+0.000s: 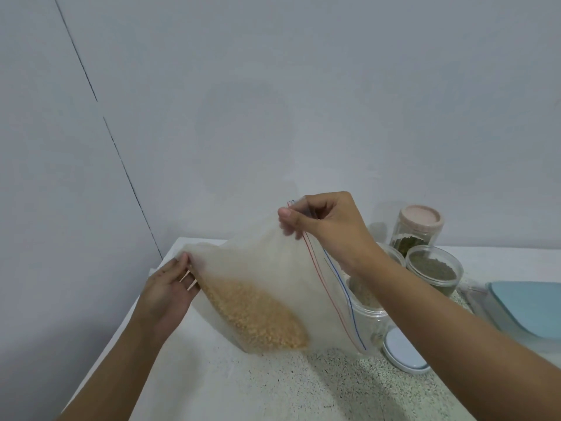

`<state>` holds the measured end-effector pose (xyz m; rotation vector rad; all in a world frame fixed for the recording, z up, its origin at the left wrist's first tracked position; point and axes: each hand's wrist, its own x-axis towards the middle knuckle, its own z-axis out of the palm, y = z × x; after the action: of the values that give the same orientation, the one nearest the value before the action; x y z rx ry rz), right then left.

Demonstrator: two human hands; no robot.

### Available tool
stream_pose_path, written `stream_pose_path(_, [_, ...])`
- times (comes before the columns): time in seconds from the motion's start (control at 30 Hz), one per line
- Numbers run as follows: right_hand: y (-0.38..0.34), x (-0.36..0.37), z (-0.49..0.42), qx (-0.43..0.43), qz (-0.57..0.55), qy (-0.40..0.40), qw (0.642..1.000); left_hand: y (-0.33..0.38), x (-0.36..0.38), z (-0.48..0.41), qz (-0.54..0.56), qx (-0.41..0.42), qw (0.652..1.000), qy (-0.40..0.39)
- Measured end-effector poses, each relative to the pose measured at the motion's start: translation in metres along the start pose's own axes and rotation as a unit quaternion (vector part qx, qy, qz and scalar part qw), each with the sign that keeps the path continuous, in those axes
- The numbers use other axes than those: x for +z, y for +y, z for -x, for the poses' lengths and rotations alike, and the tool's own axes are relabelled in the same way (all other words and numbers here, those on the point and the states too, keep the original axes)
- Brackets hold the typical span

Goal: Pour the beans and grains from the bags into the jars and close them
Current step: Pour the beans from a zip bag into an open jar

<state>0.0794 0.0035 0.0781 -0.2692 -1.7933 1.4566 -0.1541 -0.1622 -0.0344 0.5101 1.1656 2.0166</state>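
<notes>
Your left hand (170, 287) pinches bag (258, 262) bottom corner, right hand (331, 232) zip edge; pre-pour, next line mouth over open jar (373, 319).

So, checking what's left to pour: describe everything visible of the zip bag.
The zip bag is clear soft plastic with red and blue zip lines along one edge. It slants over the counter, tan grains pooled in its low corner. The right hand pinches the zip end, the left hand holds the opposite corner.

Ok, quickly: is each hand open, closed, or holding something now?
Left hand: holding the zip bag of grains by its bottom corner.
Right hand: pinching the same bag at its zip edge.
</notes>
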Motion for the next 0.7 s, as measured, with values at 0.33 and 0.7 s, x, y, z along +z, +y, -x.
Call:
stream_pose_path(0.33, [-0.032,-0.007,-0.009,-0.053,-0.054,0.036,0.997,0.062,0.039,-0.016,0.045,0.042,0.998,0.017])
stream_pose_path(0.7, [-0.063,-0.012,-0.032,-0.084,-0.082,0.062,0.991,0.101,0.081,-0.034,0.036,0.062,0.997,0.009])
